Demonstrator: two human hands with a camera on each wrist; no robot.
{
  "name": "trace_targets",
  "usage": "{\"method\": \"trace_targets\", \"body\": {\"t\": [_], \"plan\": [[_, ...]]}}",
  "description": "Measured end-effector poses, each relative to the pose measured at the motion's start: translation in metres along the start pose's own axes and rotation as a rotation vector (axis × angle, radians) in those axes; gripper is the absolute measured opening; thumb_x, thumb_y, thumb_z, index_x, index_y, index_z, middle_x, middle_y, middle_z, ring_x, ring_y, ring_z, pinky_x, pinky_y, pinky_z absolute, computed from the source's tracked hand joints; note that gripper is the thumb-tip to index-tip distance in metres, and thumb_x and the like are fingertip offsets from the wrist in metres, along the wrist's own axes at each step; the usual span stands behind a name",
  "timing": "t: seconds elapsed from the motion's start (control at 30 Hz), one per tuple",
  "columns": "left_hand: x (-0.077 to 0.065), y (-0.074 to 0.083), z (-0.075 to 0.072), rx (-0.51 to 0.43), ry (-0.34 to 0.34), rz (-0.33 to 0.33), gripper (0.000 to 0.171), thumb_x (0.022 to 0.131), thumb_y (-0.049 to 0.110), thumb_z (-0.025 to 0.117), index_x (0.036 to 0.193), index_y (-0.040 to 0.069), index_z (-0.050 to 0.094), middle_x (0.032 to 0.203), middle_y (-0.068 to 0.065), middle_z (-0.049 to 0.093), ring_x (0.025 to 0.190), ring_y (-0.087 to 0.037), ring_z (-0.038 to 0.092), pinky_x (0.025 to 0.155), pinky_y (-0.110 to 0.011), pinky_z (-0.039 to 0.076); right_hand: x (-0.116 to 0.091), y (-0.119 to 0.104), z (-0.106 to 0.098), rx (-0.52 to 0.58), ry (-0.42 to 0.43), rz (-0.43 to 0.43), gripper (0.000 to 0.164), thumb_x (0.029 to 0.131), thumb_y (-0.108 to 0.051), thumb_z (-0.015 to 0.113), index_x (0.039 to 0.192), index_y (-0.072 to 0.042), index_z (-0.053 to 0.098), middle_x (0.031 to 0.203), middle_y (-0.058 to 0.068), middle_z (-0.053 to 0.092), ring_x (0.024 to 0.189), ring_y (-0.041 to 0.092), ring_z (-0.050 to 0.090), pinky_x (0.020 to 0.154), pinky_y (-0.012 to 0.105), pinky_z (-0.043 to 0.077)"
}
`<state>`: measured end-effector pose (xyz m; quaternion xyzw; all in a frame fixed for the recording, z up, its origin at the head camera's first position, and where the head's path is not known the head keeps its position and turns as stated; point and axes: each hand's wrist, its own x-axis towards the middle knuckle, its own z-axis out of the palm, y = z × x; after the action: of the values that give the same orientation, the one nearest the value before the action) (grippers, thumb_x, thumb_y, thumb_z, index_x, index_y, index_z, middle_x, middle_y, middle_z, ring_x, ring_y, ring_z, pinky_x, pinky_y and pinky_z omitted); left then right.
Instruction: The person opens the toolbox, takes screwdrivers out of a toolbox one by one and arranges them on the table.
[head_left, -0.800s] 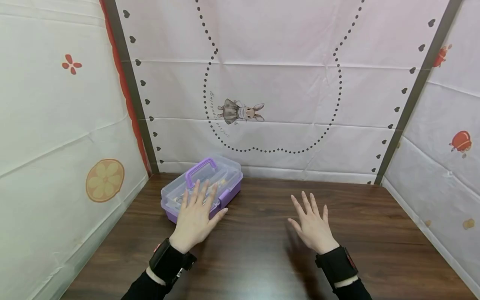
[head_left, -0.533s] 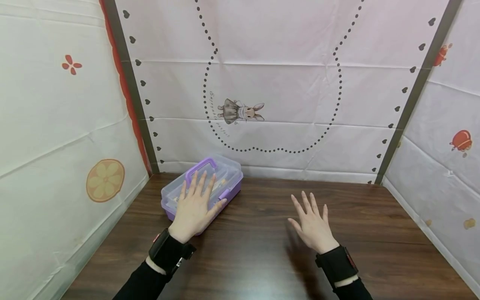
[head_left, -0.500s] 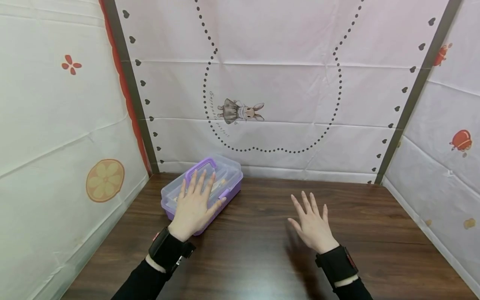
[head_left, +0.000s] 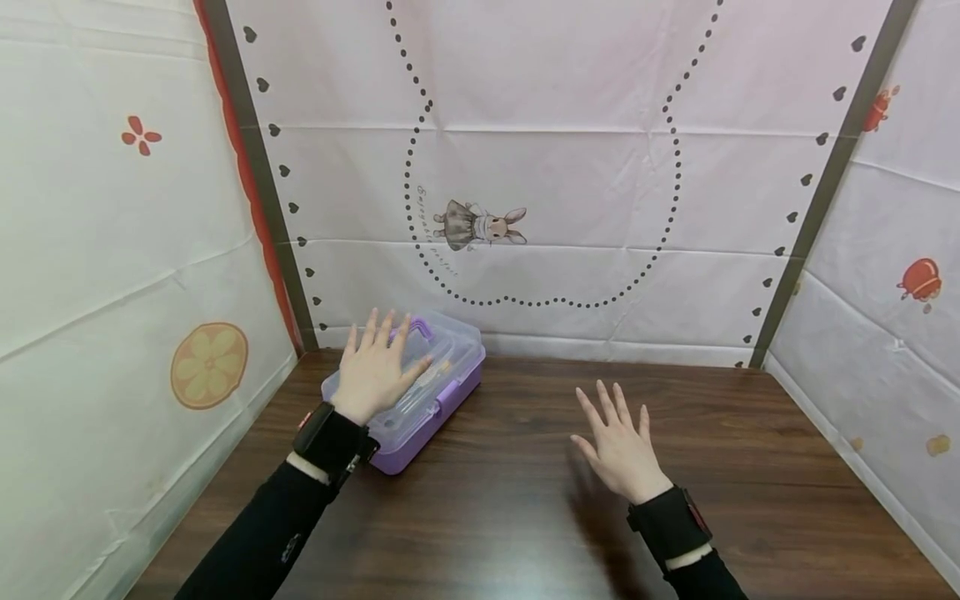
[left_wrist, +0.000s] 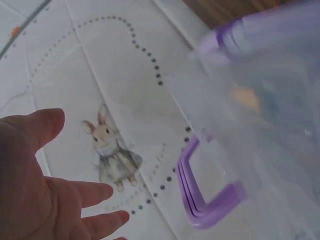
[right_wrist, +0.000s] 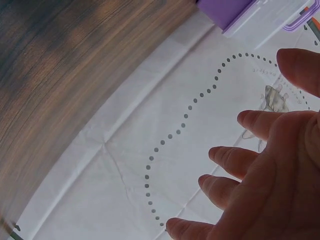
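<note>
Box (head_left: 423, 429) with clear lid (head_left: 453, 346) sits on the left side of the worktop (head_left: 510, 467); it looks stiff, probably light and slippery, so its purple handle (left_wrist: 215, 209) should give the safest hold. Left hand (head_left: 372, 371) is near it, right hand (head_left: 622, 454) well apart; fingers (right_wrist: 235, 159) of both 2 hands are spread, gripping nothing.

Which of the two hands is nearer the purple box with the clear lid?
The left hand: in the head view it overlaps the box, while the right hand is apart from it, over the wooden tabletop.
</note>
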<state>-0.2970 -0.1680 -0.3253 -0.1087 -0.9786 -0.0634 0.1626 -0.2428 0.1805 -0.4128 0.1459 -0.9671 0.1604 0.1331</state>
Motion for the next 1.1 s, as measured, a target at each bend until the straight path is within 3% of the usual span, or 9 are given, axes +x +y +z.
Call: {"method": "trace_targets", "body": {"t": [0.17,0.3,0.37,0.43,0.5,0.57,0.7,0.87,1.1], "plan": [[0.021,-0.014,-0.004,0.011,-0.098,-0.036,0.078,0.101,0.053,0.042,0.155,0.000,0.024,0.158,-0.027,0.026,0.148,-0.046,0.019,0.121,-0.062,0.013,0.004,-0.003,0.002,-0.011,-0.015,-0.015,0.067,0.099,-0.033,0.058,0.156,-0.012,0.030,0.163,0.022,0.019,0.150,0.044,0.014,0.113,0.076,0.011],[0.034,-0.024,-0.007,0.001,-0.157,-0.068,0.073,0.101,0.048,0.045,0.150,-0.006,0.034,0.149,-0.031,0.041,0.136,-0.050,0.041,0.107,-0.064,0.040,0.006,-0.007,0.002,-0.005,-0.019,-0.036,0.067,0.099,-0.033,0.058,0.156,-0.012,0.031,0.163,0.023,0.020,0.150,0.045,0.016,0.113,0.075,0.013],[0.038,-0.029,-0.007,0.005,-0.173,-0.083,0.064,0.100,0.045,0.050,0.139,-0.006,0.048,0.135,-0.031,0.055,0.120,-0.048,0.056,0.091,-0.061,0.052,0.007,-0.009,0.002,0.000,-0.025,-0.040,0.066,0.099,-0.032,0.059,0.156,-0.012,0.031,0.163,0.023,0.020,0.150,0.045,0.016,0.113,0.075,0.013],[0.042,-0.032,-0.007,-0.008,-0.183,-0.097,0.051,0.099,0.041,0.055,0.121,-0.005,0.060,0.114,-0.027,0.067,0.099,-0.042,0.067,0.073,-0.054,0.058,0.008,-0.011,0.003,0.001,-0.036,-0.040,0.066,0.099,-0.032,0.058,0.156,-0.012,0.030,0.163,0.022,0.020,0.150,0.044,0.015,0.114,0.074,0.013],[0.045,-0.035,-0.006,-0.022,-0.181,-0.105,0.040,0.097,0.037,0.060,0.100,-0.003,0.065,0.092,-0.020,0.070,0.078,-0.034,0.069,0.060,-0.045,0.056,0.010,-0.013,0.004,0.006,-0.050,-0.037,0.066,0.100,-0.032,0.057,0.156,-0.012,0.030,0.164,0.021,0.019,0.151,0.044,0.014,0.114,0.074,0.012],[0.049,-0.038,-0.005,-0.044,-0.171,-0.105,0.035,0.095,0.034,0.064,0.087,0.000,0.064,0.081,-0.016,0.068,0.068,-0.029,0.067,0.054,-0.040,0.053,0.011,-0.015,0.005,0.011,-0.064,-0.034,0.066,0.100,-0.032,0.057,0.157,-0.013,0.029,0.164,0.021,0.018,0.151,0.043,0.013,0.114,0.074,0.011],[0.054,-0.042,-0.001,-0.057,-0.120,-0.075,0.030,0.090,0.027,0.070,0.078,0.001,0.064,0.080,-0.017,0.069,0.071,-0.033,0.068,0.057,-0.044,0.055,0.013,-0.017,0.008,0.012,-0.084,-0.035,0.066,0.101,-0.033,0.056,0.157,-0.013,0.028,0.164,0.020,0.016,0.151,0.043,0.012,0.115,0.074,0.011],[0.060,-0.048,0.004,-0.072,-0.087,-0.031,0.022,0.087,0.021,0.073,0.084,-0.001,0.070,0.089,-0.021,0.072,0.081,-0.039,0.069,0.069,-0.052,0.056,0.016,-0.021,0.011,0.007,-0.088,-0.047,0.065,0.101,-0.034,0.055,0.157,-0.013,0.029,0.164,0.020,0.018,0.152,0.042,0.012,0.115,0.073,0.011],[0.067,-0.056,0.002,-0.182,-0.190,0.051,0.016,0.089,0.010,0.070,0.090,-0.006,0.072,0.078,-0.015,0.073,0.071,-0.027,0.069,0.080,-0.047,0.056,0.020,-0.026,0.016,0.009,-0.094,-0.071,0.065,0.101,-0.034,0.055,0.156,-0.014,0.030,0.164,0.020,0.020,0.152,0.041,0.013,0.115,0.073,0.013]]}}
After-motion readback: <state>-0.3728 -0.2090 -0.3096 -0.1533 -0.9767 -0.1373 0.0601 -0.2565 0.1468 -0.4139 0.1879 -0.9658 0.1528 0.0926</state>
